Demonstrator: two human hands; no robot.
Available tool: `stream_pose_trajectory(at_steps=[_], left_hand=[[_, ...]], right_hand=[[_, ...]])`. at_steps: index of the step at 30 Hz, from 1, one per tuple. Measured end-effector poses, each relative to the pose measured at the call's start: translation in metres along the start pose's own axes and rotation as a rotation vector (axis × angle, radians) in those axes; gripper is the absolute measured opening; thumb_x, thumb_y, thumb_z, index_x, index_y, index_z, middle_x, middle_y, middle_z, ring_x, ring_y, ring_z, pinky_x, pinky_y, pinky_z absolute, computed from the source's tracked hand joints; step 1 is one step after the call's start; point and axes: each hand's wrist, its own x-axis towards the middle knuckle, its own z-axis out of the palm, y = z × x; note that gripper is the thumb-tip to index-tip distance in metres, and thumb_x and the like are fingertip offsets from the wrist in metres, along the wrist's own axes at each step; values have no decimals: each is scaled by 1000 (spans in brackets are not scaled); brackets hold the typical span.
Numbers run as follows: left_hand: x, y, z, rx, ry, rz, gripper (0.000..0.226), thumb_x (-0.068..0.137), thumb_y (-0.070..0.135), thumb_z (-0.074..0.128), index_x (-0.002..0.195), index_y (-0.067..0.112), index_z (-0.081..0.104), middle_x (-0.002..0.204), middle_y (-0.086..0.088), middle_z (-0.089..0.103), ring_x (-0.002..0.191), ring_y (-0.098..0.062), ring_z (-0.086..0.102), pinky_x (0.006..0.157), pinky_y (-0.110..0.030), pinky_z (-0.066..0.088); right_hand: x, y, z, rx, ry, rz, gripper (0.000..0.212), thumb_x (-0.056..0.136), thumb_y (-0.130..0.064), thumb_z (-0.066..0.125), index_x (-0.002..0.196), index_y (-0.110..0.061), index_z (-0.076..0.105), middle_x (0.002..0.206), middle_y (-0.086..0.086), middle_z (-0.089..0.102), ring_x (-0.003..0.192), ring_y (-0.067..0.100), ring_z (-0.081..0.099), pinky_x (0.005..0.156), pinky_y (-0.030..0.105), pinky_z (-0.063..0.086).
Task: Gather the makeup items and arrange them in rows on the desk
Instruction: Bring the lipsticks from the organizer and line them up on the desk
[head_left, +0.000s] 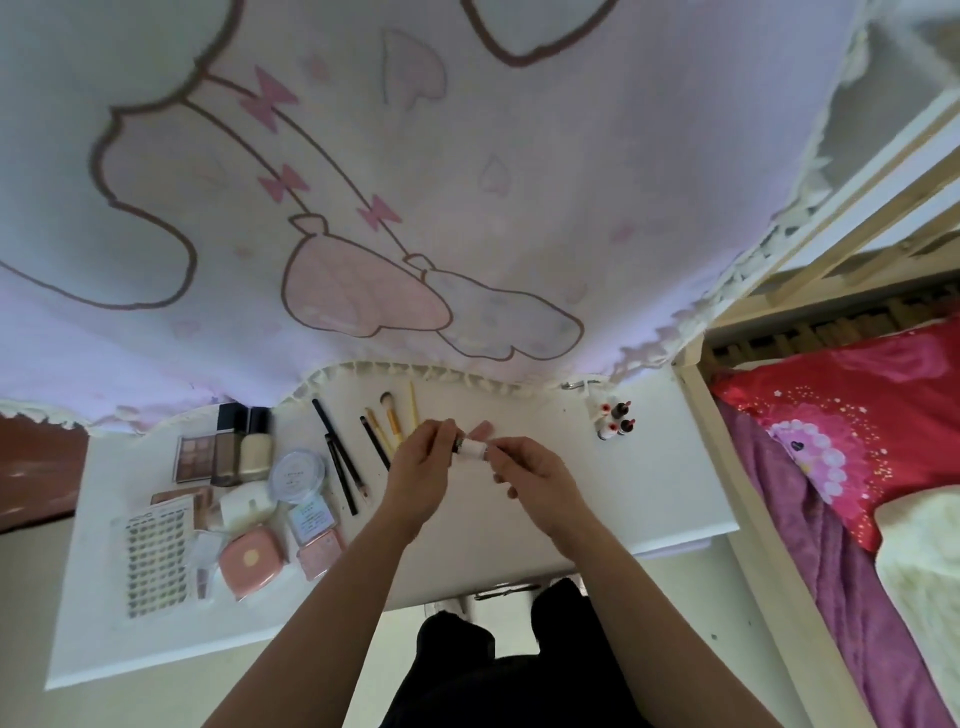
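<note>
Pinching a small white tube from both ends, just above the middle of the surface: left hand clamped on the darker end, right hand clamped on the white end. Hard to tell whether capping, uncapping or merely turning it. Laid out already at nine o'clock of the hands: palette, two bottles, a round jar, a pink compact, a lash sheet. Between ten and eleven o'clock, just beyond the left hand: pencils and brushes in a loose fan. Well apart at two o'clock: a cluster of tiny vials, not yet in any row. Probably mid-task, with the tube needing a slot beside the brushes. Risks from here: pulling the cap loose over the surface and losing it as it rolls toward the six o'clock edge; dropping the round tube and sending it into the brushes, knocking that fan askew; catching the pencils with the left wrist while reaching down to place it; laying the tube on its side with nothing to stop a roll. Further on, toppling the vials while gathering them, being small, crowded and close to the far corner by the bed.
</note>
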Motion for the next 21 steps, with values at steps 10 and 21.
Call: stream_pose_trajectory(at_steps=[10,21], left_hand=[[-25,63,20,-40,28,180,34,102,34,45,75,14,45,61,2,45,57,-14,41,58,-36,37],[-35,68,36,-32,36,125,34,95,33,50,68,16,40,60,-3,39,57,-18,36,54,-37,33]], right_hand=[[-20,-66,-12,-27,113,-192,18,107,-26,37,116,-21,51,67,-8,51,58,10,43,60,28,39],[-43,-60,-16,8,221,-164,35,104,-49,34,106,-29,61,71,-11,53,62,4,48,68,28,44]])
